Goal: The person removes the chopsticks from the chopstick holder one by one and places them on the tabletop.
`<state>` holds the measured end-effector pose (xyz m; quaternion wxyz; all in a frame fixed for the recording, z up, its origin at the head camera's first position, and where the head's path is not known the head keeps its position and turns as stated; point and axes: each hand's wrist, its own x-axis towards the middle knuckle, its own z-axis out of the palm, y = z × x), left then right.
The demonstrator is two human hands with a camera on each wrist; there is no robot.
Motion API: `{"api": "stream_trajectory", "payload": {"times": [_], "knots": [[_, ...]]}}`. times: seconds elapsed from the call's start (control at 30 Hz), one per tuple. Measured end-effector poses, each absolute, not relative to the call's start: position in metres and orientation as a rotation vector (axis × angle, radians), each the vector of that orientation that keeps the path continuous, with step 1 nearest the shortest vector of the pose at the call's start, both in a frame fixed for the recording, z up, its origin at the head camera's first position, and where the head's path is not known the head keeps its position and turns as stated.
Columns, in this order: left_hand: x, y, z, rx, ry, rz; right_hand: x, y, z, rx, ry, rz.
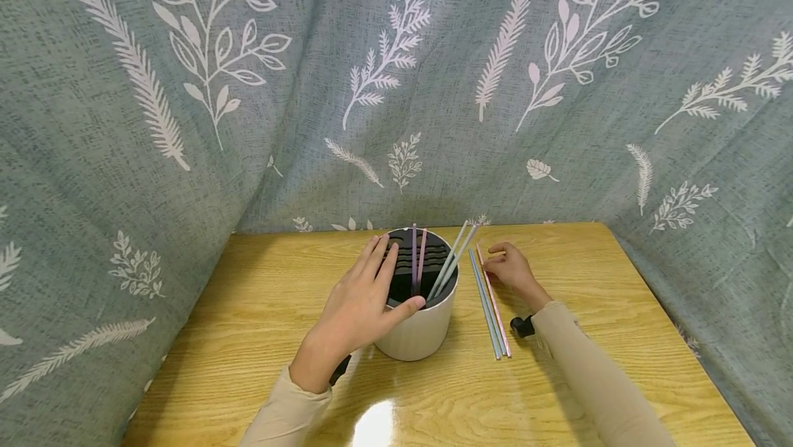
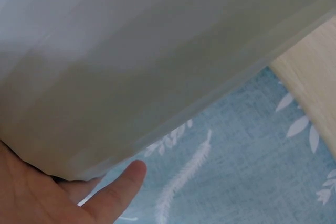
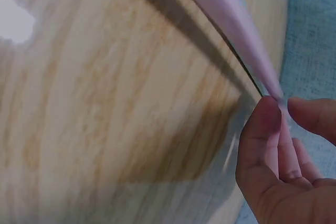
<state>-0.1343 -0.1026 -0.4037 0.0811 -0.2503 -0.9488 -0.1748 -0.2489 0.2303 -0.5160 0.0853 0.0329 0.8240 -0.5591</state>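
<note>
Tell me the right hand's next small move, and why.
Probably lift the pink stick clear of the blue sticks beside it: the right hand has its grip near the far end, four other sticks poke out of the bin, and the left hand rests on its rim.

Glare burns white on the glossy counter (image 1: 260, 309) in the bright head view; a shadow flanks a softly blurred pink stick (image 3: 228, 19) at close range; the dim left-wrist view appears slightly unfocused.
</note>
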Motion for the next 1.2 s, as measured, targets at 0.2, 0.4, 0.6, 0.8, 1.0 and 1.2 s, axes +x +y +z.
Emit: {"api": "stream_trajectory", "payload": {"times": [0.2, 0.4, 0.6, 0.8, 1.0, 1.2], "knots": [[-0.135, -0.103, -0.404, -0.747, -2.827, -0.521, -0.245, 0.231, -0.516, 0.083, 2.429, -1.719], [-0.135, -0.102, -0.405, -0.754, -2.832, -0.515, -0.229, 0.230, -0.503, 0.003, 2.474, -1.855], [-0.134, -0.102, -0.404, -0.754, -2.838, -0.523, -0.197, 0.213, -0.454, -0.158, 2.475, -2.102], [-0.135, -0.103, -0.404, -0.756, -2.829, -0.522, -0.156, 0.187, -0.399, -0.446, 2.494, -2.276], [-0.136, -0.103, -0.404, -0.758, -2.810, -0.511, -0.129, 0.162, -0.369, -0.814, 2.403, -2.349], [-0.135, -0.103, -0.405, -0.752, -2.822, -0.519, -0.123, 0.135, -0.369, -0.968, 2.452, -2.212]]}}
